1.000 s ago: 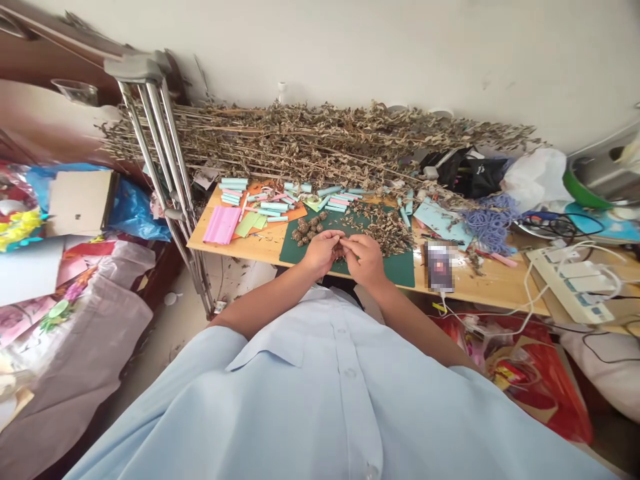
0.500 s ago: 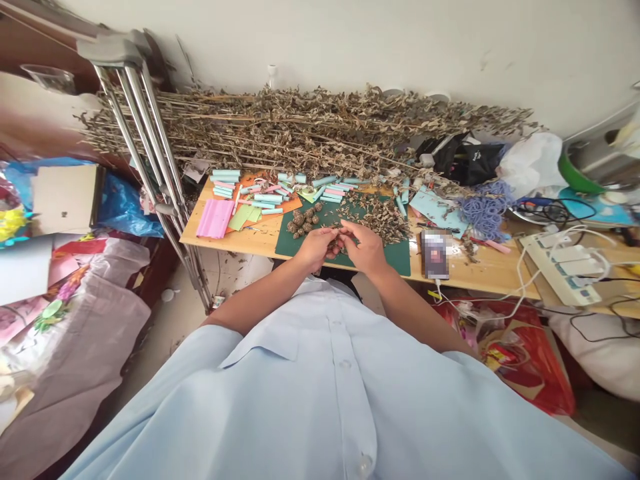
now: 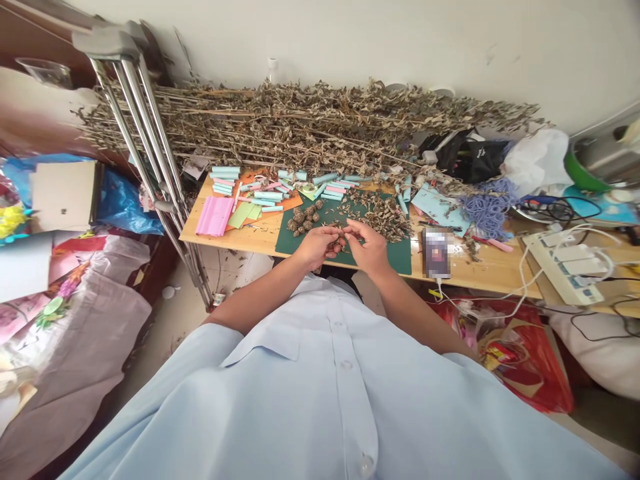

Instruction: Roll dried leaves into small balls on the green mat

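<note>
My left hand (image 3: 320, 247) and my right hand (image 3: 367, 245) meet at the fingertips over the front edge of a green cutting mat (image 3: 290, 245). Both are closed in a pinch around a small brown bit of dried leaves, mostly hidden by the fingers. Beyond my left hand sits a cluster of several brown balls of dried leaves (image 3: 305, 219). Past my right hand, a loose heap of crumbled dried leaves (image 3: 387, 217) spreads over the mat.
Long dried leafy stalks (image 3: 300, 127) lie along the back. Blue and pink paper rolls (image 3: 267, 197) and a pink paper stack (image 3: 215, 215) are at left, beside crutches (image 3: 150, 133). At right are a phone (image 3: 436, 253), purple yarn (image 3: 487, 207) and a power strip (image 3: 563, 267).
My right fingers have shifted slightly against the left ones, their tips lifted a little. The view has tilted slightly; the balls and the heap stay in place.
</note>
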`<state>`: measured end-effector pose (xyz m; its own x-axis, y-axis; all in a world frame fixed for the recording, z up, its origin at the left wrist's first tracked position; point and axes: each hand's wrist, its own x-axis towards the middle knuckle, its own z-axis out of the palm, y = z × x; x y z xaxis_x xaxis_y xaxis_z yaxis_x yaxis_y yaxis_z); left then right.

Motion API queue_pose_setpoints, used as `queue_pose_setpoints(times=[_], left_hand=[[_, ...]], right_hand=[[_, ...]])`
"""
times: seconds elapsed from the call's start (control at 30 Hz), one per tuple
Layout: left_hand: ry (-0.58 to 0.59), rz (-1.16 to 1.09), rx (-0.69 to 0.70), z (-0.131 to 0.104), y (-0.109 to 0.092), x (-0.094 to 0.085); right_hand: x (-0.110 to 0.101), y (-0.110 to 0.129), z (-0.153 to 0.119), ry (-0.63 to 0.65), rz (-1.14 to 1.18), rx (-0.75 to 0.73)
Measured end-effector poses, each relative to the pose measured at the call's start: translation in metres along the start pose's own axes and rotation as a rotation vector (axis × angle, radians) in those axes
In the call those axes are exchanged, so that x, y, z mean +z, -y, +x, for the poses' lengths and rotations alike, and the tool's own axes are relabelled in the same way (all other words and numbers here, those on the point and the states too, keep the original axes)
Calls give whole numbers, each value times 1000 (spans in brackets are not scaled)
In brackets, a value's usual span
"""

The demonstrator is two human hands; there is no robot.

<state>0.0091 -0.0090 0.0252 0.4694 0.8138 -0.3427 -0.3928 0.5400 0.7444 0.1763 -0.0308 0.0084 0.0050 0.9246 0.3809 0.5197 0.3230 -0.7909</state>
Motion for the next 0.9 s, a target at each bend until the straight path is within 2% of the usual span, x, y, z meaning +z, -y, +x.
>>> queue_pose_setpoints(times=[0.17,0.47,0.63,0.73,0.9], left_hand=[[24,53,24,0,2,-3],[-41,210,56,0,8,-1],[-42,299,103,0,9,0],[-42,320,85,1,11,-1],[-103,320,43,0,10,0]], right_hand=[[-2,0,-1,47,-7,-67],[-4,5,2,118,-90,-70],[-4,5,3,156,-115,-33],[-5,6,2,178,-69,6],[-1,3,1,109,69,115]])
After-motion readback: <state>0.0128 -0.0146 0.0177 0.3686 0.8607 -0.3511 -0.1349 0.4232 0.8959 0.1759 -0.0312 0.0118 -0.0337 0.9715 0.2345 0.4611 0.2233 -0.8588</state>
